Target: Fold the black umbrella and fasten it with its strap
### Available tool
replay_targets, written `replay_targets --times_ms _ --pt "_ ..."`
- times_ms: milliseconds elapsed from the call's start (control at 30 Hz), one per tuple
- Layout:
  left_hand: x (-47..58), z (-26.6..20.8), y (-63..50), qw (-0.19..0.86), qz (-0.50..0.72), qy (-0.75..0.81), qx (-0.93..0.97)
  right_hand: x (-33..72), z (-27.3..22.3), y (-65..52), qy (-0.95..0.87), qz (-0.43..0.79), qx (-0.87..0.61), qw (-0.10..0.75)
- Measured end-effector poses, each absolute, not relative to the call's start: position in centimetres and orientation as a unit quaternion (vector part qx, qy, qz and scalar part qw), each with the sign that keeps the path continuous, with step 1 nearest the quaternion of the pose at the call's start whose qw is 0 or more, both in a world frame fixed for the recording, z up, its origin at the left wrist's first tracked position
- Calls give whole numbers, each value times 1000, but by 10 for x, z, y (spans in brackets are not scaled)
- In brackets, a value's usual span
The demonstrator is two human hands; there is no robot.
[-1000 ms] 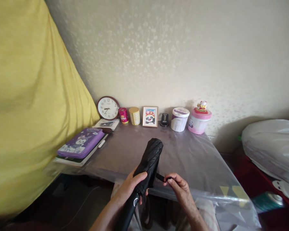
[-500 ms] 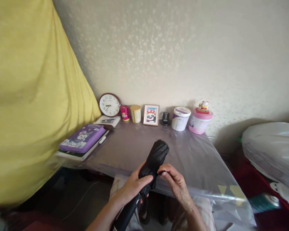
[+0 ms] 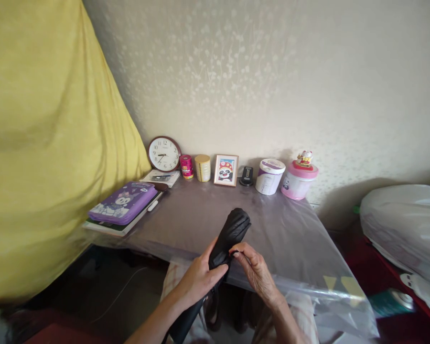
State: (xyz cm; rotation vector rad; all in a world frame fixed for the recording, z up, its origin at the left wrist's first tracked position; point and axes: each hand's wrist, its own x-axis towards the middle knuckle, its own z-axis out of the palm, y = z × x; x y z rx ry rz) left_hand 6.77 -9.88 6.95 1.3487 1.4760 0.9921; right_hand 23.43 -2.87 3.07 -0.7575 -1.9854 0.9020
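A folded black umbrella slants across the front edge of the table, its rounded top pointing away from me and its handle low toward my lap. My left hand is closed around its middle, thumb on top. Against the right side of the umbrella, my right hand pinches a small black strap between thumb and forefinger. Part of the strap is hidden behind the fingers.
Along the wall stand a clock, a pink can, a yellow canister, a framed panda picture and two tubs. A purple case lies left on the table. A yellow curtain hangs at left.
My right hand has moved slightly left with the strap, closer in to the umbrella. The umbrella looks a little slimmer and tidier; my left hand keeps its grip.
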Motion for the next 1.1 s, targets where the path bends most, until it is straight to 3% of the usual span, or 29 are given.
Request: replay_targets --times_ms 400,833,967,1100 --pt "69 54 -96 413 381 608 561 234 32 -25 -807 340 -280 394" --pt "72 34 -94 338 361 641 587 224 28 -26 -742 349 -402 408" --pt "72 35 -94 377 411 605 568 221 28 -25 -722 340 -429 422" --pt "73 41 -95 514 417 568 488 226 29 -28 -673 330 -452 484"
